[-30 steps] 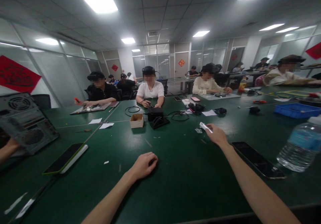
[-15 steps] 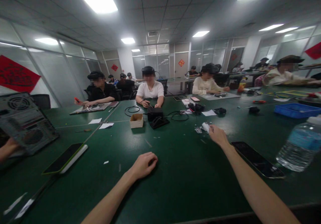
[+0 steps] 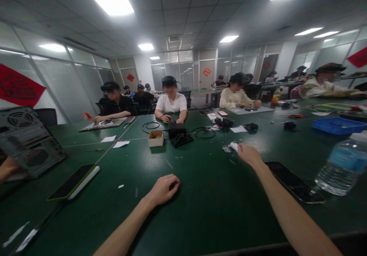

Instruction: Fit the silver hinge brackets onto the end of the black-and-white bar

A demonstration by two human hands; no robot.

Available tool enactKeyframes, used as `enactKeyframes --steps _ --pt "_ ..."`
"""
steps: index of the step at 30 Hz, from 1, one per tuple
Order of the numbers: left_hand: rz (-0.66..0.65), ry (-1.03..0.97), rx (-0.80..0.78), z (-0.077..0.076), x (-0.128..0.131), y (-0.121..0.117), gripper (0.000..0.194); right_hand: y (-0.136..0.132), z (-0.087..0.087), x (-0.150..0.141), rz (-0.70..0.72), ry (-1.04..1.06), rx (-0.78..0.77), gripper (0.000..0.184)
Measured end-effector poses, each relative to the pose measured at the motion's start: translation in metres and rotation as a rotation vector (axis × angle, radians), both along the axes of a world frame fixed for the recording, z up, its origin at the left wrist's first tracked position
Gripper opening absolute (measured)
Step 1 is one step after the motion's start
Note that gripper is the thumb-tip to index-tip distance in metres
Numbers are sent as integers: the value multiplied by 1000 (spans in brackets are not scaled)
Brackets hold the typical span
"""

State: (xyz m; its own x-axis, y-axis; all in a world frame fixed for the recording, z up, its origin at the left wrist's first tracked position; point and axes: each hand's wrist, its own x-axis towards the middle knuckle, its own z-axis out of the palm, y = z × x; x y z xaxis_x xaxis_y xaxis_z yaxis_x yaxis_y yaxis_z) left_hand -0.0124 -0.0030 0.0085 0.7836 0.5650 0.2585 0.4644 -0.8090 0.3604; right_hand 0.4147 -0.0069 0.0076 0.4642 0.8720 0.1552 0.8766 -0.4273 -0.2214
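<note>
My left hand (image 3: 164,188) rests on the green table (image 3: 200,202) with its fingers curled under; nothing shows in it. My right hand (image 3: 249,155) is stretched far forward, its fingers closed round a small white object (image 3: 234,146) that touches the table. A small metal part (image 3: 226,149) lies just left of that object. A dark phone (image 3: 294,182) lies right of my right forearm.
A water bottle (image 3: 342,164) stands at the right, a blue tray (image 3: 338,125) beyond it. A phone in a green case (image 3: 74,181) lies at the left near a computer case (image 3: 25,141). A cardboard box (image 3: 156,137) and black device (image 3: 177,132) sit mid-table. Several people sit across.
My right hand has lowered the white object from above the table down onto it. My left hand has stayed put.
</note>
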Motion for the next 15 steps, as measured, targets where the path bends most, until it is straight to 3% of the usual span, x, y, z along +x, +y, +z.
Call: enactKeyframes --steps 6,10,15 --pt "-3 1 -2 -1 -1 1 16 -5 5 -4 -10 3 -12 37" --pt "-5 -9 7 -2 -1 1 15 -7 9 -5 -22 -14 93 37" --pt "2 -10 18 -4 0 2 15 -3 10 -31 159 -24 216 37"
